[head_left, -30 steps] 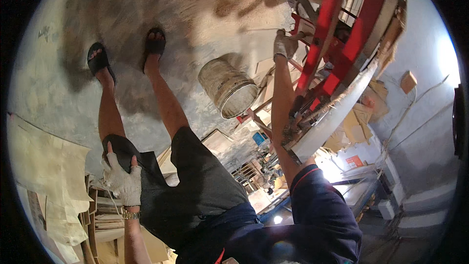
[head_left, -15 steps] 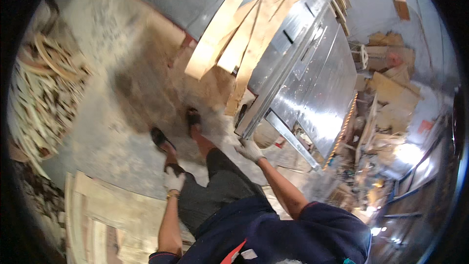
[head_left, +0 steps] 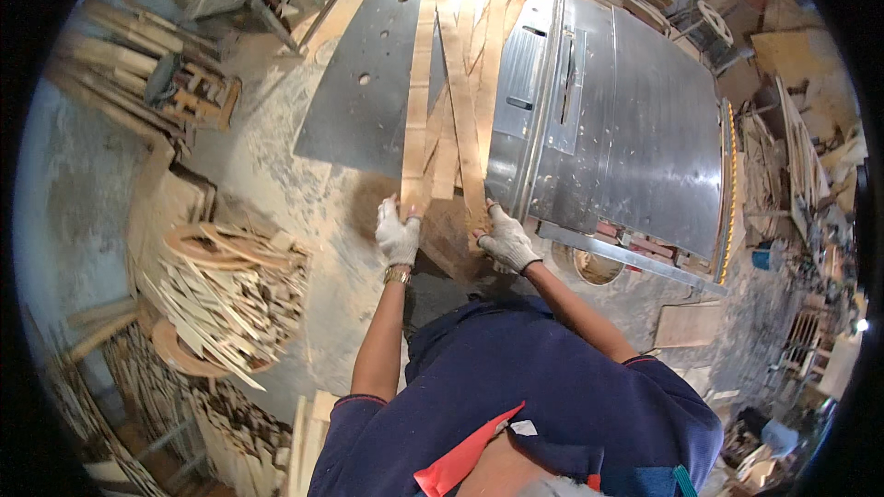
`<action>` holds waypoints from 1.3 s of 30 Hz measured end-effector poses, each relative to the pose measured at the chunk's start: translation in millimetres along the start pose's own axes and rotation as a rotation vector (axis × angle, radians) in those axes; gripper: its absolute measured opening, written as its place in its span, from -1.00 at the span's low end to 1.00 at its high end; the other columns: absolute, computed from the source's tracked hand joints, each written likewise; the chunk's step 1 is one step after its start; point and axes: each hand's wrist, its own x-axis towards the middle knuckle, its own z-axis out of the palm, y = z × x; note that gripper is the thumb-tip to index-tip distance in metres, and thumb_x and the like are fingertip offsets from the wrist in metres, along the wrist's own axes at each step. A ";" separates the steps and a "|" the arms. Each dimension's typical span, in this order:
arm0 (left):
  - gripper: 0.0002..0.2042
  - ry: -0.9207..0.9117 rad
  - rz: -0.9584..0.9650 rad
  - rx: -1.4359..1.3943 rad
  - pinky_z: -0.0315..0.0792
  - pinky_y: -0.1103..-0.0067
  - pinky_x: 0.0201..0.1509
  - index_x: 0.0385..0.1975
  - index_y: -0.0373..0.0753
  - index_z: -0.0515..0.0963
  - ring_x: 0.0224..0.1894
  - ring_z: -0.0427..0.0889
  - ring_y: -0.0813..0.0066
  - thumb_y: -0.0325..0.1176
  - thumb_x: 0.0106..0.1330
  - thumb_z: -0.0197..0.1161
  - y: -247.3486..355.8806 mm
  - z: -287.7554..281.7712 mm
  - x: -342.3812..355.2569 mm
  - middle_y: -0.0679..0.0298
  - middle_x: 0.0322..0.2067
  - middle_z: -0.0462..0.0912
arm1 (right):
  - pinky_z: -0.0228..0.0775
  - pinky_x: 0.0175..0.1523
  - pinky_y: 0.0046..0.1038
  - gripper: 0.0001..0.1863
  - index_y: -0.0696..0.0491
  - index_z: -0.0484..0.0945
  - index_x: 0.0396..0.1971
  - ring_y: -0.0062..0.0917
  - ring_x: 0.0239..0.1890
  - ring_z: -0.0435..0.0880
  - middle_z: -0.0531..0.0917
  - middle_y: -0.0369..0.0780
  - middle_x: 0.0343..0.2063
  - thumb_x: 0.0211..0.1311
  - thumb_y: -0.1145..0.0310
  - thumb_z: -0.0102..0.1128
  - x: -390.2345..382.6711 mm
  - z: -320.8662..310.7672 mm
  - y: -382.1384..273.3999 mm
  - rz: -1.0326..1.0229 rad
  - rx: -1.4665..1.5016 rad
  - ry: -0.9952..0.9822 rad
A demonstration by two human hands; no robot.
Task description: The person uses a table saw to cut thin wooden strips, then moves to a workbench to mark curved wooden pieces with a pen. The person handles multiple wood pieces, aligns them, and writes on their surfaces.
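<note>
Wood strips (head_left: 417,110) lie crisscrossed on metal table (head_left: 354,115), near ends jutting my way; my L hand (head_left: 398,235) half-curled at leftmost end, R hand (head_left: 508,241) likewise at rightmost; can't tell if either grips; step's prob. taking hold; next calls for even grip w/ both.

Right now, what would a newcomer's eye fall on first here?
Probably the long boards, lying crossed on the metal table at top centre, with the gloved left hand and right hand at their near ends. Next, the heap of wood scraps at left.
</note>
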 end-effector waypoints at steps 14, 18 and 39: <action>-0.54 -0.398 -0.038 -0.087 0.53 0.19 0.02 -0.06 -0.21 0.48 -0.05 0.67 -0.11 -0.18 0.07 0.40 3.2 54.5 174.5 -0.08 -0.16 0.69 | 0.50 0.18 -0.18 -0.12 0.03 0.30 0.35 -0.02 0.08 0.59 0.46 0.09 0.17 -0.04 0.21 0.43 64.7 48.0 -54.5 0.499 -0.050 0.467; -0.77 -0.374 0.013 -0.010 0.52 0.26 -0.10 -0.25 -0.28 0.52 -0.20 0.69 0.04 -0.27 0.22 0.29 -27.3 44.0 199.8 -0.01 -0.28 0.69 | 0.51 0.00 -0.15 -0.46 0.15 0.56 0.03 -0.04 -0.10 0.66 0.65 0.07 -0.23 0.02 0.25 0.40 61.7 42.1 -72.9 0.267 0.138 0.661; -0.75 -0.871 -0.450 -0.659 0.46 0.49 -0.58 0.05 -0.13 0.41 -0.64 0.52 0.51 -0.22 0.47 0.15 -69.5 33.4 209.5 0.29 -0.43 0.59 | 0.50 0.10 -0.16 -0.32 0.04 0.42 0.17 -0.08 0.10 0.54 0.54 0.05 -0.04 0.00 0.19 0.41 132.9 62.1 -117.7 0.347 -0.212 0.508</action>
